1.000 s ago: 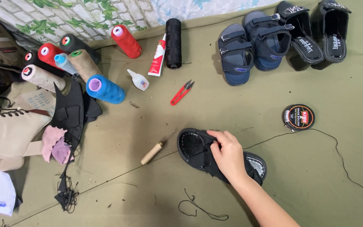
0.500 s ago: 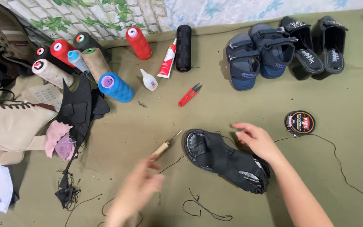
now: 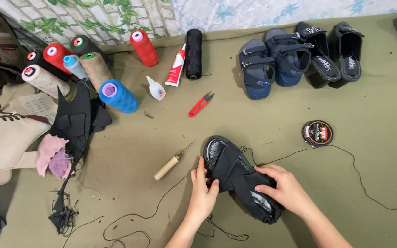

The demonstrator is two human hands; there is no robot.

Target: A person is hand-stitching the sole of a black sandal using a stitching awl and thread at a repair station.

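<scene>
Your work surface is an olive cloth (image 3: 368, 115). The black sandal (image 3: 235, 177) lies on it near the lower centre, toe end pointing up and left.

Clearances:
- Left of the sandal, a wooden-handled awl (image 3: 171, 164) lies just beside the toe, with bare cloth between them.
- Above the sandal, a broad strip of cloth separates it from the red thread snips (image 3: 200, 104) and the small glue bottle (image 3: 155, 88).
- To the upper right, a round polish tin (image 3: 317, 133) sits near the sandal but apart from it.
- A black thread (image 3: 359, 174) runs from the sandal past the tin and loops toward the right edge; more loose thread curls below your hands.
- Thread cones (image 3: 116, 95) and black scraps (image 3: 76, 119) crowd the far left, well apart. Two pairs of sandals (image 3: 295, 55) line the top edge.

Hand state:
- Your left hand (image 3: 203, 195) grips the sandal's left edge; the fingers are together and curled, thumb pressed against the strap.
- Your right hand (image 3: 283, 188) rests on the heel half, fingers bent and close together, tips pressing the strap's right side.
</scene>
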